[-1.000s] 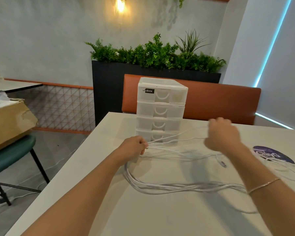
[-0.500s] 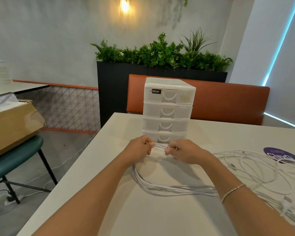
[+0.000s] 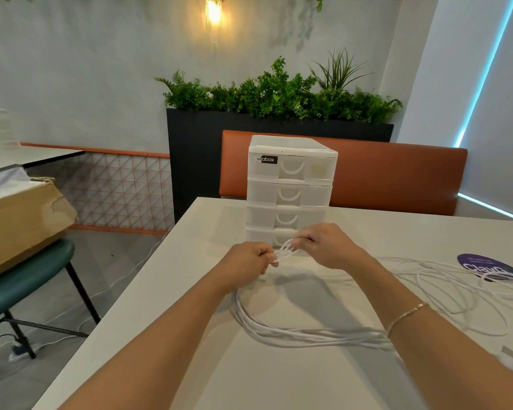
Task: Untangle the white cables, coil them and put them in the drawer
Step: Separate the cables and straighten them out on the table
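1. Fingers (image 3: 265, 255) of the left hand (image 3: 246, 261) curl tightly round a bunch of white cables (image 3: 302, 332), pinching the strands at their near-left end.
2. Just to the right, the right hand (image 3: 328, 245) has its fingers folded over the same strands, so a short stretch of cable (image 3: 285, 250) runs taut between the two fists, which sit close together but do not touch.
3. From under the left hand the bundle drops to the white table (image 3: 190, 291) and sweeps in a loop toward the near right, passing beneath the right forearm.
4. More loose white cable (image 3: 456, 291) lies spread in wide, overlapping loops on the right part of the table, well apart from the hands.
5. Some of these loops lie across a round purple sticker (image 3: 486, 266) near the right edge.
6. A thin bracelet (image 3: 406, 315) circles the right wrist.
7. Just beyond the hands stands a white drawer unit (image 3: 290, 184) with four stacked drawers, all closed; the hands partly hide the lowest one.
8. Behind the table runs an orange bench back (image 3: 397, 179), and farther off a dark planter (image 3: 196, 161) holds green plants.
9. To the far left, a cardboard box (image 3: 21, 220) rests on a green chair (image 3: 27, 279).
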The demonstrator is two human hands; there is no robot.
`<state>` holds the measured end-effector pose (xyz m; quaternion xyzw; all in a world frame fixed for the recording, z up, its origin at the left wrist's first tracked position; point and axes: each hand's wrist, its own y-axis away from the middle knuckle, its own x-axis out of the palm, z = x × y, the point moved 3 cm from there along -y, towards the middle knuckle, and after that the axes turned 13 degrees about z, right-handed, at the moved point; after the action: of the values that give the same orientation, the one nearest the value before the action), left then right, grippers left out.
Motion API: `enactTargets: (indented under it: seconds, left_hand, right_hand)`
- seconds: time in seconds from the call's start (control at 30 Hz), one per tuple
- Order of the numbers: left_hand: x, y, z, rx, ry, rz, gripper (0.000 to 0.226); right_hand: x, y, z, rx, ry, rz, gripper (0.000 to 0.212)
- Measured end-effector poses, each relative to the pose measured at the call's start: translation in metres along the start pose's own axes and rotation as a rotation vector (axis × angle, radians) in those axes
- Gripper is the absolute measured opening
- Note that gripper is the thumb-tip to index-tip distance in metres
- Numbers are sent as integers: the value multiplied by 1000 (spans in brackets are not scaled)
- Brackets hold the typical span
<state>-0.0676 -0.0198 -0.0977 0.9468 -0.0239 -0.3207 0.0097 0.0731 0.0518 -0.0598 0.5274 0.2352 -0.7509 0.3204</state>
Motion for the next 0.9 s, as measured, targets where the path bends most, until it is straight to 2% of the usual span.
enactTargets:
  seconds: [0.1,0.2,0.3,0.4,0.5,0.63,0.73,0.9]
  left_hand:
    - [-4,-1,2,-9,7,-135,34]
    - [-1,-1,0,2,7,-106,34]
    - [1,0,0,0,-14,16,29]
    - [5,1,-1,-6,-33,127,24]
    - [4,1,2,-47,-2,102,29]
    - [0,0,4,-76,-26,69,30]
    - [-9,0,10,-112,-68,14,37]
    - [-25,5,16,-226,-245,33,26]
  right_hand:
    - [6,11,6,-36,2,186,26]
    - [4,17,5,2,-52,297,25]
    - [-5,13,-7,88,-136,250,30]
    - [-6,8,-14,98,-99,168,35]
    - [-7,10,-25,97,-90,152,44]
    - [-7,15,-33,102,-46,221,28]
    - [4,11,-25,78,-29,226,26]
    - [23,1,-7,26,-39,112,27]
